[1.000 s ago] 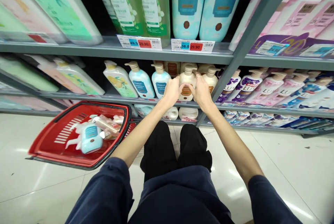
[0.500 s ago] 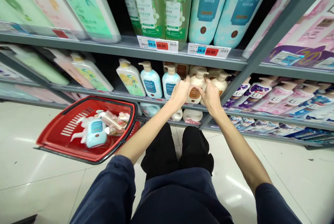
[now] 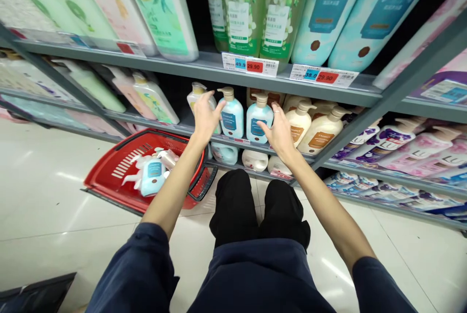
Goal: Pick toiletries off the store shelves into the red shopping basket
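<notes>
On the middle shelf, my left hand is raised in front of a lemon-printed pump bottle, hiding most of it. Its thumb points at the left side of a light blue pump bottle, fingers apart. My right hand is beside a second light blue pump bottle; its thumb crosses that bottle's front and its fingers are spread along the right side. Whether the thumb touches the bottle I cannot tell. Cream pump bottles with brown labels stand just right of this hand.
A red shopping basket with several bottles in it is on the floor at left, against the shelf. Above, a grey shelf edge carries price tags and tall bottles. Purple and pink pump bottles stand beyond the divider at right.
Both hands have come off the cream pump bottle and moved left to the light blue bottles, spreading farther apart. The view has shifted, so the shelf and basket appear farther right.
</notes>
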`<move>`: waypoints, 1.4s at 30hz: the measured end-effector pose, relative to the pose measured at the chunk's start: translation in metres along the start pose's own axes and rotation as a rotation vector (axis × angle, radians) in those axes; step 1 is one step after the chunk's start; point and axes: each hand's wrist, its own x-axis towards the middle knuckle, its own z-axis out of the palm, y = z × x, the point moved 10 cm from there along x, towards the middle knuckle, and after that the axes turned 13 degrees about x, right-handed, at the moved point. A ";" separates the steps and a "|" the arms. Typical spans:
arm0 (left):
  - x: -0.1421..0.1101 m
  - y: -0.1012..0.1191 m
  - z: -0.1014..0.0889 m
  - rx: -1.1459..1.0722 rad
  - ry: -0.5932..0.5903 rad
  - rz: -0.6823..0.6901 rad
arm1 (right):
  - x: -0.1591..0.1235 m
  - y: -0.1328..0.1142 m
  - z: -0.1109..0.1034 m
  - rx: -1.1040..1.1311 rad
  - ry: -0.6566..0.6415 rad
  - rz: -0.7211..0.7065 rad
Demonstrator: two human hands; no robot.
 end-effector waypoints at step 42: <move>-0.152 -0.221 -0.098 0.324 -0.217 -0.576 | -0.262 0.062 0.032 0.097 -0.162 0.423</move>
